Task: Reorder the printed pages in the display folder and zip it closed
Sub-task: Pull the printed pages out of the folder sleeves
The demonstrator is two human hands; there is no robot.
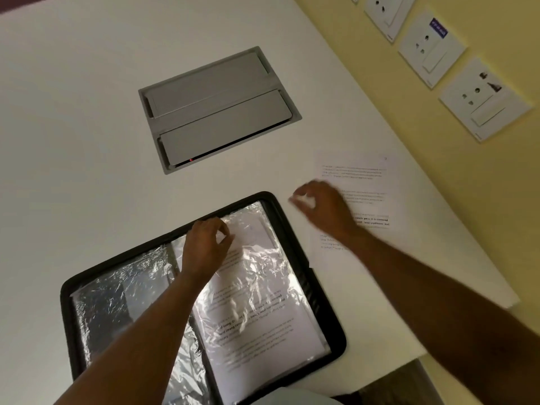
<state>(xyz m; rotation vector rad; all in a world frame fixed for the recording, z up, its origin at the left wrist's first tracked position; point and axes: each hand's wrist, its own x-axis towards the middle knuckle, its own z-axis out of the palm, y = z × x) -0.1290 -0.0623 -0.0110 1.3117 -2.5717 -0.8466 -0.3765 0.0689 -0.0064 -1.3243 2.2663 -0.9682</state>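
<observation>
The right hand (pixel 320 207) is motion-blurred, so its grip is unreadable; it hides part of the loose page (pixel 358 182), whose print is too faint to read. The left forearm covers the folder's (pixel 327 314) spine. The bottom edge cuts off the folder's near side. Sleeve glare obscures text.

1. We reach our bare left forearm (pixel 152 325) up from the near left edge toward the middle of the view.
2. Our left hand (pixel 204 247) is palm down, with fingers curled and thumb and fingertips drawn together in a pinch.
3. Our bare right forearm (pixel 423 282) comes in from the near right.
4. Our right hand (pixel 324 209), motion-blurred, is palm down with fingers loosely bent, farther away than the left.
</observation>
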